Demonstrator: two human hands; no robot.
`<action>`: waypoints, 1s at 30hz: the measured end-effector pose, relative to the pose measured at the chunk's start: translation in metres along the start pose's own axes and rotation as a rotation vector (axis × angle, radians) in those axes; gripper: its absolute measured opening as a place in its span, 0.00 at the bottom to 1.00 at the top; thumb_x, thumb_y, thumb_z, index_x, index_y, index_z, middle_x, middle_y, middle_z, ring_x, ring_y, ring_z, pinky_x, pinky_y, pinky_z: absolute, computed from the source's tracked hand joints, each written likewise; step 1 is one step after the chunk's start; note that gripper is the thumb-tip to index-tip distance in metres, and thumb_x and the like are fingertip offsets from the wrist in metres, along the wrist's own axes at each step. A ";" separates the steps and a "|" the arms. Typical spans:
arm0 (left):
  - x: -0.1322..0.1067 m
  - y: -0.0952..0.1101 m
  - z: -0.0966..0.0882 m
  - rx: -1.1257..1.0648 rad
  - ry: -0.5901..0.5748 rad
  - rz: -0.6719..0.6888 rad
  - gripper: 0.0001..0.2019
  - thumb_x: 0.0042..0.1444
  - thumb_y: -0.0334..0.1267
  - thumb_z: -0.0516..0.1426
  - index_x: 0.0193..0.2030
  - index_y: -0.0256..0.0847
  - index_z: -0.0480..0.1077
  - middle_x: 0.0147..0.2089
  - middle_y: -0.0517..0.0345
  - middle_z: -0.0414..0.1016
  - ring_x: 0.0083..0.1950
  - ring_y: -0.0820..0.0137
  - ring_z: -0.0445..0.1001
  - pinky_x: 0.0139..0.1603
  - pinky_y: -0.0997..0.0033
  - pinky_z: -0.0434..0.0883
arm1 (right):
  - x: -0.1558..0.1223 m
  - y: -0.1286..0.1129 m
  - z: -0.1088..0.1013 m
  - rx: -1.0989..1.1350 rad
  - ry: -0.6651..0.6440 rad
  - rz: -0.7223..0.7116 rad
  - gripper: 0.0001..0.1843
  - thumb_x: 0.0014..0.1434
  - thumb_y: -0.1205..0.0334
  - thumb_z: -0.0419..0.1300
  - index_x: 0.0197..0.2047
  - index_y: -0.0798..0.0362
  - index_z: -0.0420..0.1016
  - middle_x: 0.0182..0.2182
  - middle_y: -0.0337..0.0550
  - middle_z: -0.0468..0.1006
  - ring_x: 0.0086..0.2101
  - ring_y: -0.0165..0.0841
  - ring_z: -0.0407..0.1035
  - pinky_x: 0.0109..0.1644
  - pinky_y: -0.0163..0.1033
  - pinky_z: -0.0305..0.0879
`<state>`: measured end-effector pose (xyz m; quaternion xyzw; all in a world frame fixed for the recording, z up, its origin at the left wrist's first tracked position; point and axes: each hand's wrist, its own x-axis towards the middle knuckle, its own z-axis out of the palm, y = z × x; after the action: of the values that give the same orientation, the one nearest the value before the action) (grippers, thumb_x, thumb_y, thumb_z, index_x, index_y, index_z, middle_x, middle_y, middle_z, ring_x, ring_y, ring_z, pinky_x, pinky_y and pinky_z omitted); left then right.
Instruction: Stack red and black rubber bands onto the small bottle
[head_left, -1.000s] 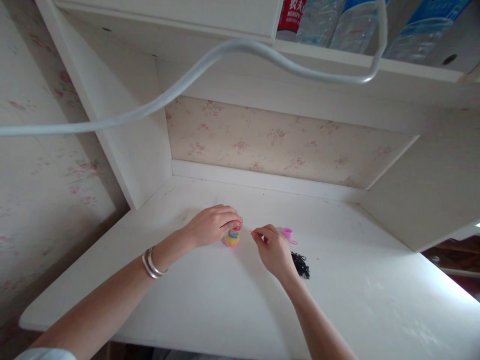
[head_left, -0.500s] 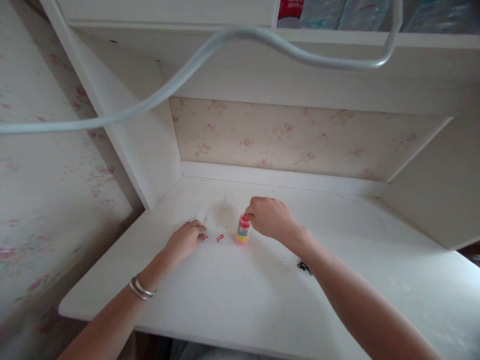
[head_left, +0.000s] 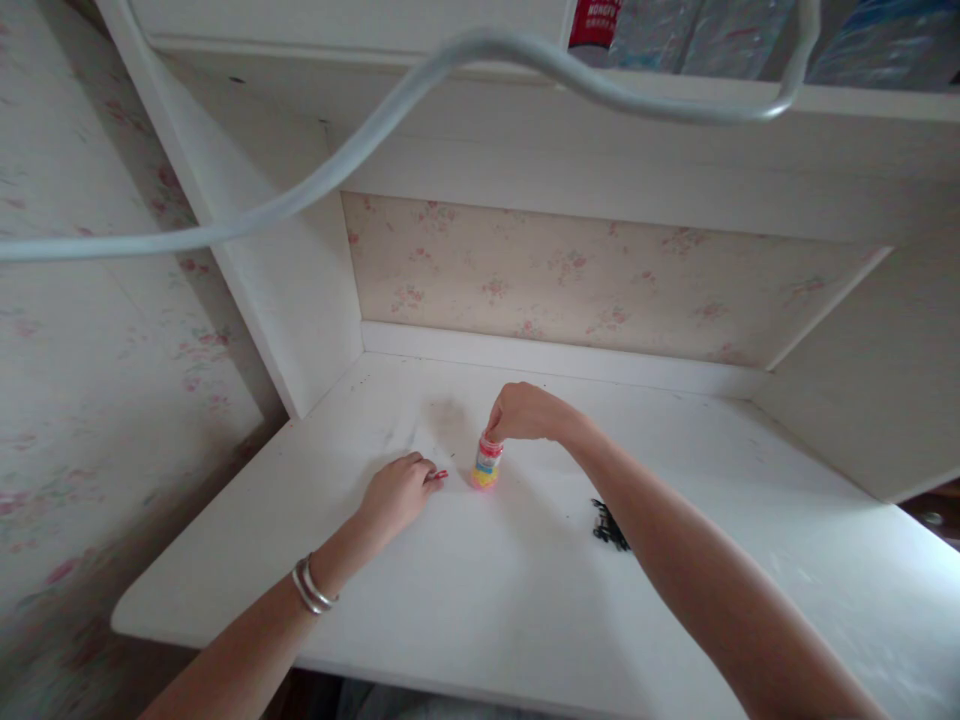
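A small clear jar (head_left: 487, 466) with a red rim and yellow and pink contents stands upright on the white desk (head_left: 465, 585). At its mouth are the bent, closed fingertips of my right hand (head_left: 521, 412); whatever they grip is hidden. To the left of the jar, my left hand (head_left: 401, 488) rests low over the desk, thumb and fingers closed on a small red strip (head_left: 440, 475) whose end pokes out toward the jar. Under my right forearm lies a small pile of thin black pieces (head_left: 610, 527), partly covered by the arm.
A pale grey tube (head_left: 390, 110) curves across the upper view, close to the camera. Above the desk runs a white shelf (head_left: 465, 95) holding a red-labelled item (head_left: 594, 24) and clear plastic packs (head_left: 705, 38). White side panels (head_left: 300, 300) border the desk.
My left hand has slid right and closed over the red strip that lay on the desk. The right hand has tipped further over the jar, fingertips still at its mouth. More of the black pile shows.
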<state>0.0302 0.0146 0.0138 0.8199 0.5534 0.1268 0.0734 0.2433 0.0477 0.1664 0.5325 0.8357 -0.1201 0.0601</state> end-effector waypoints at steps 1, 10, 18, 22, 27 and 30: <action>0.000 0.003 0.001 0.033 -0.001 -0.004 0.12 0.60 0.44 0.51 0.39 0.43 0.73 0.40 0.54 0.75 0.42 0.66 0.73 0.41 0.70 0.66 | 0.000 0.001 0.000 0.017 0.001 0.008 0.16 0.45 0.56 0.61 0.37 0.50 0.83 0.28 0.44 0.79 0.30 0.35 0.71 0.27 0.33 0.57; 0.000 0.016 0.003 0.145 -0.043 0.089 0.13 0.57 0.24 0.45 0.37 0.38 0.70 0.41 0.50 0.72 0.42 0.66 0.72 0.39 0.70 0.66 | -0.008 0.009 -0.006 0.034 -0.124 -0.131 0.17 0.51 0.63 0.55 0.41 0.56 0.82 0.29 0.45 0.79 0.28 0.31 0.67 0.27 0.31 0.53; 0.014 0.036 -0.061 -0.244 0.218 0.107 0.09 0.62 0.38 0.48 0.37 0.42 0.69 0.39 0.59 0.72 0.39 0.72 0.70 0.41 0.72 0.64 | -0.014 0.012 0.002 -0.044 0.098 -0.061 0.15 0.53 0.60 0.55 0.38 0.50 0.82 0.32 0.46 0.79 0.32 0.32 0.70 0.30 0.33 0.53; 0.024 0.058 -0.087 -0.282 0.250 0.190 0.11 0.62 0.40 0.49 0.37 0.42 0.71 0.39 0.58 0.72 0.41 0.72 0.70 0.40 0.73 0.64 | -0.018 0.011 0.004 -0.057 0.145 -0.049 0.14 0.54 0.63 0.53 0.34 0.52 0.81 0.32 0.46 0.79 0.32 0.32 0.70 0.32 0.33 0.54; 0.035 0.080 -0.093 -0.154 0.139 0.229 0.14 0.61 0.39 0.47 0.38 0.43 0.75 0.43 0.56 0.73 0.40 0.71 0.72 0.43 0.72 0.65 | -0.033 0.026 0.011 0.198 0.367 0.042 0.15 0.56 0.60 0.53 0.39 0.47 0.80 0.38 0.38 0.79 0.38 0.31 0.71 0.39 0.31 0.59; 0.042 0.085 -0.092 -0.064 0.073 0.219 0.14 0.59 0.39 0.49 0.37 0.44 0.76 0.42 0.56 0.73 0.38 0.70 0.72 0.39 0.72 0.64 | -0.049 0.049 0.024 0.335 0.446 0.171 0.14 0.57 0.56 0.54 0.39 0.47 0.80 0.36 0.37 0.80 0.36 0.32 0.71 0.39 0.32 0.61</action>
<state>0.0936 0.0198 0.1297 0.8675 0.4586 0.1814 0.0651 0.3077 0.0176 0.1475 0.6168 0.7489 -0.1309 -0.2041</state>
